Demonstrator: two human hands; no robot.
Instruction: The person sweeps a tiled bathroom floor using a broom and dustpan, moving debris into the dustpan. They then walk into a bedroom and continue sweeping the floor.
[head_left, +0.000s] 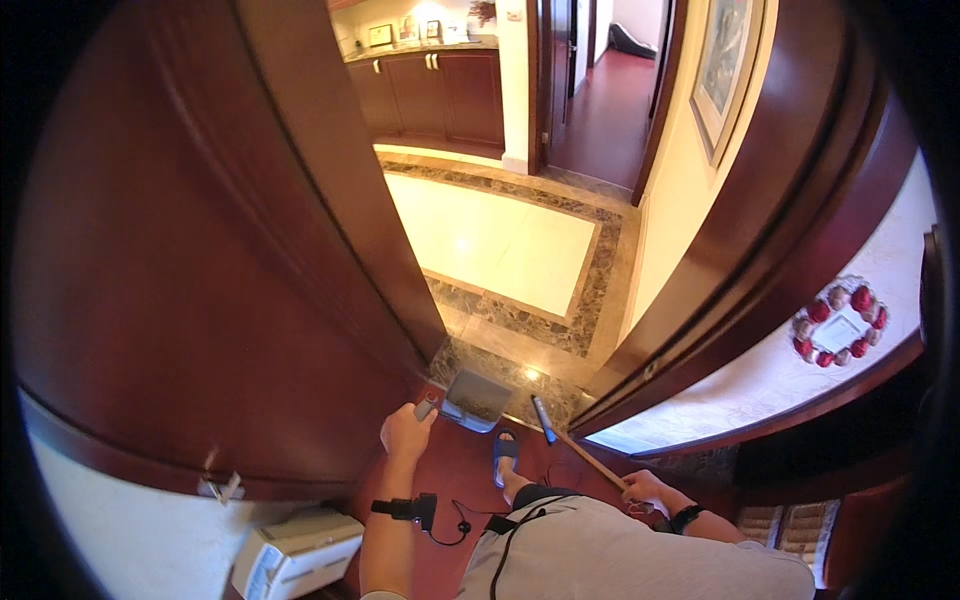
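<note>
My left hand (406, 431) is closed round the upright grey handle of a dustpan (478, 398). The dustpan, grey with a blue lower edge, stands at the doorway threshold; some debris seems to lie in it, though I cannot tell what. My right hand (646, 489) grips the wooden stick of a broom (592, 459). Its narrow head (543, 420) rests near the threshold, to the right of the dustpan and apart from it. Between the two tools, a foot in a blue slipper (507, 454) stands on the red floor.
Dark wooden door frames rise at left (337, 187) and right (750, 247). Beyond the threshold lies a marble-bordered tile floor (495, 240) with a cabinet (431, 97) behind. A white box (307, 559) sits at lower left. A round wreath-like frame (840, 324) is at right.
</note>
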